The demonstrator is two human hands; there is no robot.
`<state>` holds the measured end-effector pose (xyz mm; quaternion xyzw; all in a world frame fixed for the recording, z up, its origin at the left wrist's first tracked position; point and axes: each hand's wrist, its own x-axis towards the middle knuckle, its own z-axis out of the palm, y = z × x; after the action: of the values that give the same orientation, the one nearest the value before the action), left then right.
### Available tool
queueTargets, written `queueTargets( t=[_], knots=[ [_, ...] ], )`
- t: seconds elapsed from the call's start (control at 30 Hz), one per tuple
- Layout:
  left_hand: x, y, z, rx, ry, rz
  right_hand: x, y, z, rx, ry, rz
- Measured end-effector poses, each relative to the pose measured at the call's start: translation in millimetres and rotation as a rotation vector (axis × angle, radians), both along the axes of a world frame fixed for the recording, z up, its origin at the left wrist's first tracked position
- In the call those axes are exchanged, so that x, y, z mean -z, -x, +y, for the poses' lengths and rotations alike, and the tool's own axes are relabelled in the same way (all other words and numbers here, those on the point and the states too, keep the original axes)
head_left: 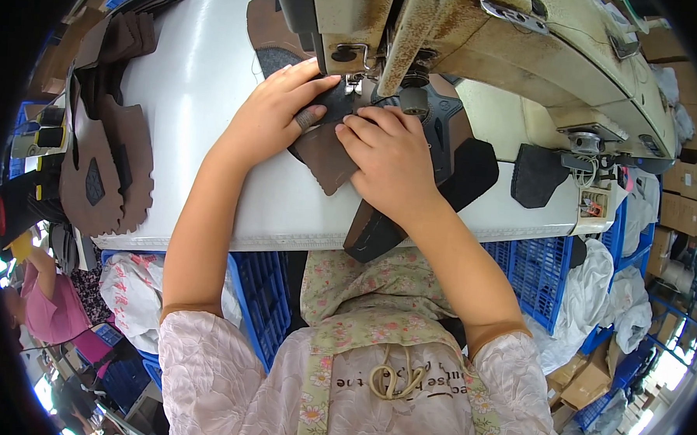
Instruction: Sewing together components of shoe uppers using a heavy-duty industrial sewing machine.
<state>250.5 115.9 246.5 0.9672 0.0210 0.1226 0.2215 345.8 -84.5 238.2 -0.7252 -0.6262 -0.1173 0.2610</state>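
My left hand lies flat on a brown and dark grey shoe upper piece, fingers stretched toward the presser foot of a beige industrial sewing machine. My right hand presses down on the same piece from the right, just in front of the needle area. A black part of the piece hangs over the front edge of the white table. The needle itself is hidden behind the machine head.
A stack of cut brown upper pieces lies at the table's left end. Blue plastic crates and white bags stand under and right of the table. Another person in pink sits at far left. Cardboard boxes are at right.
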Motion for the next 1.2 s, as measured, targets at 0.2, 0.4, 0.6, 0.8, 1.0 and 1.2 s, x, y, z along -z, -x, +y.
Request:
queueTargets(
  t=[0.2, 0.4, 0.6, 0.8, 1.0, 1.2],
  knots=[
    [-0.6, 0.0, -0.6, 0.003, -0.012, 0.003, -3.4, 4.3, -5.5, 0.044, 0.054, 0.014],
    [0.2, -1.6, 1.0, 0.005, -0.019, 0.028, -6.5, 3.5, -7.7, 0.047, 0.063, 0.005],
    [-1.2, -3.9, 0.7, 0.001, -0.061, 0.024, -8.9, 2.9, -6.4, 0.075, 0.039, 0.022],
    [-1.0, -7.6, 0.7, -0.008, -0.064, 0.018, -8.7, 0.4, -5.4, 0.098, 0.047, 0.026],
    [2.6, -13.8, 5.7, -0.008, -0.061, -0.013, -5.0, -1.8, -3.1, 0.125, 0.04, 0.025],
    [5.4, -20.1, 11.5, 0.006, -0.073, -0.008, 1.3, -6.6, 0.3, 0.146, 0.061, -0.004]
  ],
)
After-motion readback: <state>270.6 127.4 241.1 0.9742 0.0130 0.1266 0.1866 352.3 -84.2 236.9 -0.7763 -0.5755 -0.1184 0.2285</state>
